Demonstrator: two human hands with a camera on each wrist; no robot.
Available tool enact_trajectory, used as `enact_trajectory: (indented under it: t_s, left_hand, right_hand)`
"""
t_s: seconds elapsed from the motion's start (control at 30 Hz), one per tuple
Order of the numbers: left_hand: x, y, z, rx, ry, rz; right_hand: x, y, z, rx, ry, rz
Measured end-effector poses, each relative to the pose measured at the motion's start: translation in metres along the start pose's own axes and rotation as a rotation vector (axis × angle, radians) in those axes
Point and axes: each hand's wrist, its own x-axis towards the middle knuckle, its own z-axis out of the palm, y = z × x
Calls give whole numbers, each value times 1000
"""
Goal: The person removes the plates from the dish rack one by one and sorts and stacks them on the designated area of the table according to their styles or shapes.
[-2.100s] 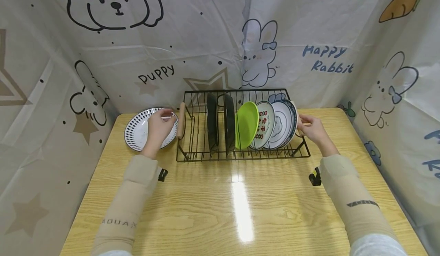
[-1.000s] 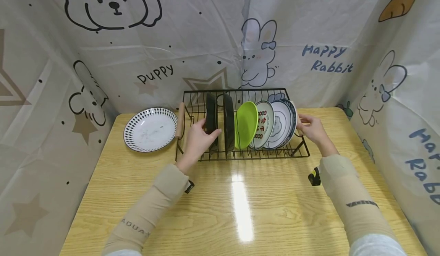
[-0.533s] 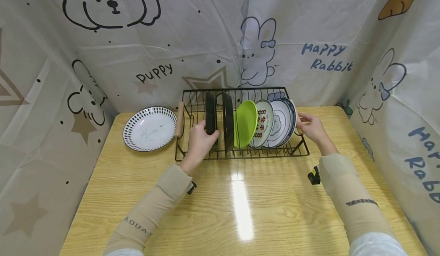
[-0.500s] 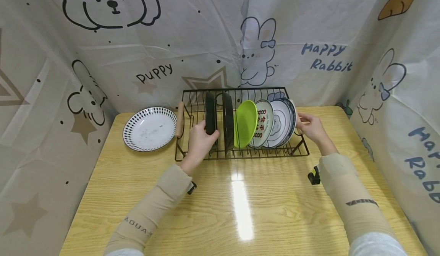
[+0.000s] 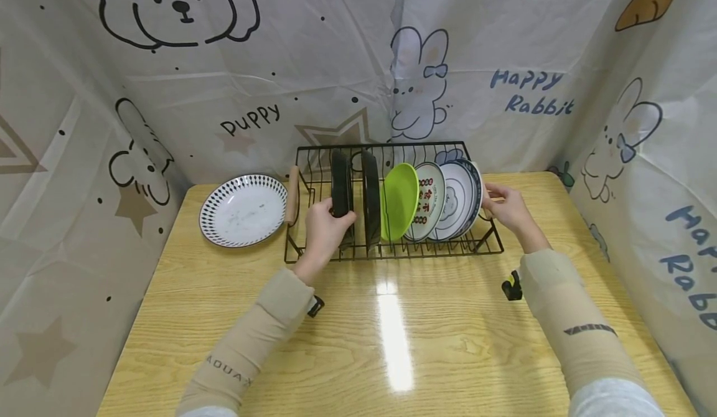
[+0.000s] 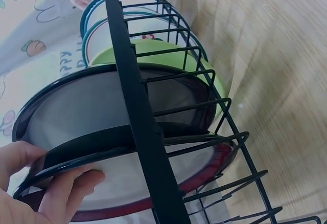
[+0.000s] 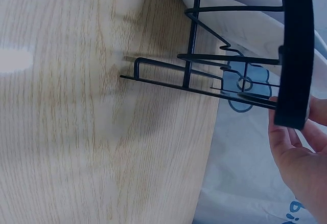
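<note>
A black wire dish rack [image 5: 392, 256] stands on the table with plates upright in it. My left hand [image 5: 325, 230] pinches the near edge of the leftmost dark plate [image 5: 339, 183]; in the left wrist view, thumb and fingers [image 6: 66, 193] lie on either side of its rim. That plate is still between the rack wires. To its right stands another dark plate [image 5: 371, 199]. My right hand [image 5: 511, 210] grips the rack's right end by its handle, partly hidden; the right wrist view shows its fingers [image 7: 280, 137] curled there.
Right of the dark plates stand a lime green plate [image 5: 401, 202], a plate with red characters [image 5: 430, 200] and blue-rimmed plates [image 5: 456, 199]. A white plate with a black diamond rim [image 5: 244, 210] lies flat left of the rack. Printed cloth [image 5: 336, 43] surrounds the table [image 5: 313, 355].
My left hand moved right from over the white plate to the leftmost dark plate and took hold of it. That plate has shifted slightly left. My right hand stays at the rack's end.
</note>
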Motion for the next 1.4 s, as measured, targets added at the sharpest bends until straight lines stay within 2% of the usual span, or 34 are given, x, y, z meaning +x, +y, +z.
enact_trajectory:
  t_s: [0.2, 0.53, 0.63, 0.87, 0.93, 1.17, 1.4]
  left_hand:
    - [2, 3, -4, -31, 46, -63]
    - [3, 4, -14, -45, 85, -144]
    - [5, 3, -17, -73, 99, -132]
    - [4, -2, -25, -113, 134, -49]
    - [3, -2, -27, -131, 135, -54]
    - [-1, 5, -35, -173, 173, -149]
    - [-4, 10, -46, -192, 233, -136]
  right_hand:
    - [-1, -1, 0, 3, -10, 13]
    - [-1, 1, -1, 7, -13, 6]
    - [-1, 1, 0, 9, -15, 10]
    - [0, 1, -1, 6, -10, 6]
    - [-1, 0, -1, 4, -10, 8]
    - [-1, 0, -1, 17, -11, 9]
    - [0, 0, 0, 18, -8, 5]
